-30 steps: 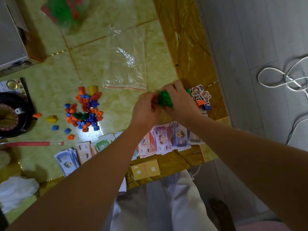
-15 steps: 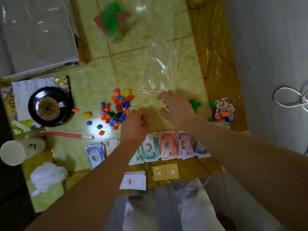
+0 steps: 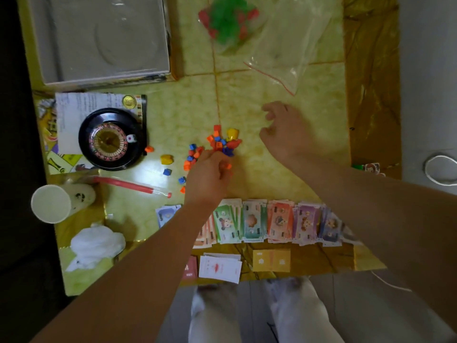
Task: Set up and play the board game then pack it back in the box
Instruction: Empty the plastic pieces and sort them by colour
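plastic, small orange-blue-yellow game pieces (image 3: 220, 142) heaped at curled fingertips of left hand (image 3: 210, 174); pinch unclear. likely light, hard, slippery: take by flat sides. right hand (image 3: 284, 137) fingers loosely spread, empty.

One roulette wheel (image 3: 108, 142); one cup (image 3: 50, 204)

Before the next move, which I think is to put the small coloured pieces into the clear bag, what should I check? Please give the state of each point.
1. Is the grip of the left hand on the coloured pieces firm? Cannot tell; its fingers curl over the pile and the tips are hidden.
2. Is the right hand free? Ok; it is open and holds nothing.
3. Is the clear bag near? Ok; it lies flat beyond the right hand.
4. Is the bag mouth open? Cannot tell.
5. Are the pieces all gathered? Not ok; a yellow piece and a blue piece lie apart, toward the roulette wheel.
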The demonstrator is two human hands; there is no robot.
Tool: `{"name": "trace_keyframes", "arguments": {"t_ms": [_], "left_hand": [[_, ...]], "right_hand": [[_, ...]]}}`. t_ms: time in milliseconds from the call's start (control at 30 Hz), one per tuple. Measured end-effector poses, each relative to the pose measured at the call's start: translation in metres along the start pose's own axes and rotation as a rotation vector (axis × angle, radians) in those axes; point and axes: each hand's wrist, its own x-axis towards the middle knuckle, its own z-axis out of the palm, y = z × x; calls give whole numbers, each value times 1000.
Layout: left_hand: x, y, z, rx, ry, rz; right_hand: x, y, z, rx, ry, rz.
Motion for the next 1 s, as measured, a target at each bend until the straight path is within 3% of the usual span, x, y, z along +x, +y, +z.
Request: {"name": "trace_keyframes", "arguments": {"t_ms": [133, 233, 300, 400, 567, 700, 867, 1000], "left_hand": [[-2, -5, -14, 6, 70, -55], [-4, -12, -22, 62, 53, -101], [-6, -19, -24, 92, 41, -143], [-8, -23, -27, 134, 72, -174], [-10, -32, -29, 127, 130, -194], [-15, -34, -30, 116, 139, -155], [-14, -29, -19, 206, 93, -78], [-7, -27, -9, 238, 85, -76]], "right_hand": [[-15, -16, 14, 52, -120, -128], [-24, -19, 29, -69, -195, -168], [-26, -18, 36, -179, -170, -155], [-28, -16, 34, -149, -74, -97], [-35, -28, 36, -211, -186, -362], [-36, -30, 41, -251, -98, -136], [-54, -40, 39, -254, -143, -348], [-75, -41, 45, -297, -266, -331]]}}
